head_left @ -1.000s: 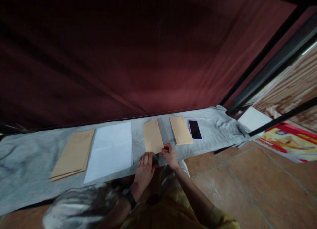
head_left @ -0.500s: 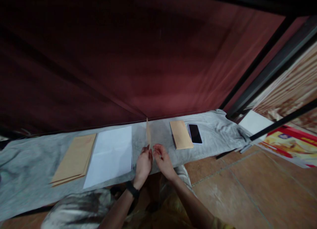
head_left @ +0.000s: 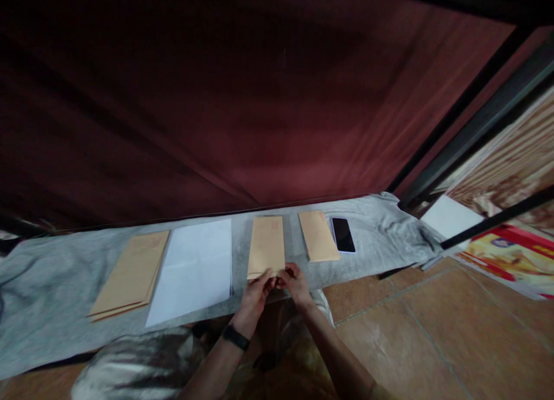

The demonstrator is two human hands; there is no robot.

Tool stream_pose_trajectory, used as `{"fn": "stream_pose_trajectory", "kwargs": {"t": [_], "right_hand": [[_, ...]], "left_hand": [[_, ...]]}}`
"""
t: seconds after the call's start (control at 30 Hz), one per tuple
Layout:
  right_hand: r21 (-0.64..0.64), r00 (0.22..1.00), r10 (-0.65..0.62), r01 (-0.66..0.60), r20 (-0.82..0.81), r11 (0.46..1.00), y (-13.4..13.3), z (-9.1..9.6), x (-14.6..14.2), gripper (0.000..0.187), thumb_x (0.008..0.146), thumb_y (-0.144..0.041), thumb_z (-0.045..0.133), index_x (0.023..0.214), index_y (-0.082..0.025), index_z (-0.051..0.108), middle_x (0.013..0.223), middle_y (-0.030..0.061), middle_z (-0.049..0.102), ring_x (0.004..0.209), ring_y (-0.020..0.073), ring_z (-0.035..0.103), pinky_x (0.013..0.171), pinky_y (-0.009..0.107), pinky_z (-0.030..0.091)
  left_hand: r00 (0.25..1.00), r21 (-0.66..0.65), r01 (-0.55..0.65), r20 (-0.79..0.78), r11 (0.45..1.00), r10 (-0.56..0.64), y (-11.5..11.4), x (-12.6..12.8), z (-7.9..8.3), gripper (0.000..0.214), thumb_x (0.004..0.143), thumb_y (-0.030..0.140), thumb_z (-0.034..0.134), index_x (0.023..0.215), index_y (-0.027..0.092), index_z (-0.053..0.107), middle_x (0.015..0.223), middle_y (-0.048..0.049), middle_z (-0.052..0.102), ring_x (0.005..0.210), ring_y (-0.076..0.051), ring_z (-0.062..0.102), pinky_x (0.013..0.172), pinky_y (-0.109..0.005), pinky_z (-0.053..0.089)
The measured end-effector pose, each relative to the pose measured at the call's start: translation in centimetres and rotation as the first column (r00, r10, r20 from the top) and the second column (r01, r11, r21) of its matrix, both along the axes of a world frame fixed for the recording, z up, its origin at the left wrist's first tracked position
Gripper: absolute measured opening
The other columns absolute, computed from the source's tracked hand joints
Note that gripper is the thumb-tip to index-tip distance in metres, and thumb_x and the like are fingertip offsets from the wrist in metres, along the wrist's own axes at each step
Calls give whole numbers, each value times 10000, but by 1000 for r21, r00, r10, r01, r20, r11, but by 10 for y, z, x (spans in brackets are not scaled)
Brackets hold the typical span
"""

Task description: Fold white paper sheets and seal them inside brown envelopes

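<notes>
A brown paper envelope [head_left: 266, 243] lies face up in front of me, with small reddish print near its far end. My left hand [head_left: 258, 290] pinches the envelope's near edge, fingers closed. Close beside it, my right hand [head_left: 294, 281] has its fingers closed on the right part of the same edge. Left of the envelope is a stack of white paper sheets [head_left: 194, 267]. Several more brown envelopes [head_left: 132, 270] are piled further left. To the right lies another brown envelope pile [head_left: 318, 235], next to a dark-screened phone [head_left: 343, 235].
A grey cloth [head_left: 381, 232] covers the long narrow surface. Behind it hangs a dark red curtain [head_left: 259, 129]. Dark metal bars [head_left: 459, 111] slant at the right, near a red and yellow printed box [head_left: 511, 255]. Tiled floor [head_left: 411, 325] shows below.
The envelope, seen edge-on before, now lies flat with its face up. My right hand, formerly apart from it, has closed on its near edge.
</notes>
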State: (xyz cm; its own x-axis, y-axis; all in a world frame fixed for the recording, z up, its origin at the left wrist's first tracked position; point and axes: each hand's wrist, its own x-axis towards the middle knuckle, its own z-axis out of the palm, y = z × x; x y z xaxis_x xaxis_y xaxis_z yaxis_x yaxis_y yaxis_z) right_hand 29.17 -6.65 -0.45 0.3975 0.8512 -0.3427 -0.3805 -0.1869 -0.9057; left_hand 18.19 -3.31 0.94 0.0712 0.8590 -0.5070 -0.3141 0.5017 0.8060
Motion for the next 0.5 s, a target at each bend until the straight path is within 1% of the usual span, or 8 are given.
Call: {"fn": "stream_pose_trajectory", "kwargs": {"t": [0.1,0.17,0.2,0.27,0.33,0.4,0.47,0.5], "right_hand": [[-16,997,-14,16,73,1000,0,-5,9,392,605,-528,726,801,-224,576,557,-69,550,480,125,517,447,270,519],[-16,994,-29,31,106,999,0,-9,15,364,631,-514,709,812,-226,581,548,-73,534,472,121,496,433,266,511],[-24,990,-27,31,136,999,0,-11,19,348,654,-506,699,824,-225,586,550,-71,531,471,122,491,428,263,505],[-46,962,7,6,271,999,-1,-15,25,312,731,-494,650,865,-216,603,578,-53,551,477,129,501,421,259,493],[-64,904,52,-27,423,998,-3,-18,29,284,805,-455,590,920,-198,624,643,-16,599,521,150,545,447,265,498],[-61,834,65,-38,548,997,-7,-19,31,259,853,-380,553,989,-181,646,747,32,653,626,181,608,542,288,529],[-43,709,47,-25,703,999,-12,-20,30,261,892,-297,517,1075,-173,656,874,80,683,764,213,650,677,315,547],[-31,609,41,-27,792,999,-15,-21,29,282,911,-262,493,1125,-171,653,931,102,685,827,227,657,736,327,543]], "left_hand": [[999,-79,-15,30,997,18,5,-9,-5,256,556,225,897,670,161,677,648,-23,719,580,-152,686,541,-235,570],[999,-90,-43,20,995,46,10,-18,-7,288,532,214,896,700,162,669,624,4,701,547,-123,663,528,-211,546],[999,-82,-40,-6,996,40,12,-23,-8,312,518,221,899,718,162,667,611,12,693,534,-119,655,517,-207,534],[995,-51,21,-101,998,-26,16,-31,-10,362,504,273,903,754,158,667,591,14,680,515,-127,647,490,-213,511],[964,-6,122,-236,993,-120,19,-36,-13,406,519,367,890,782,161,659,576,13,668,492,-141,636,457,-224,485],[930,30,185,-329,982,-165,20,-38,-17,433,544,438,862,802,175,635,560,26,651,465,-141,617,432,-227,461],[915,42,201,-366,979,-172,20,-36,-20,434,561,452,842,812,192,601,532,50,622,427,-130,584,409,-221,437],[910,41,207,-375,977,-177,21,-35,-22,424,572,444,833,815,199,586,519,60,609,411,-125,569,399,-216,425]]}}
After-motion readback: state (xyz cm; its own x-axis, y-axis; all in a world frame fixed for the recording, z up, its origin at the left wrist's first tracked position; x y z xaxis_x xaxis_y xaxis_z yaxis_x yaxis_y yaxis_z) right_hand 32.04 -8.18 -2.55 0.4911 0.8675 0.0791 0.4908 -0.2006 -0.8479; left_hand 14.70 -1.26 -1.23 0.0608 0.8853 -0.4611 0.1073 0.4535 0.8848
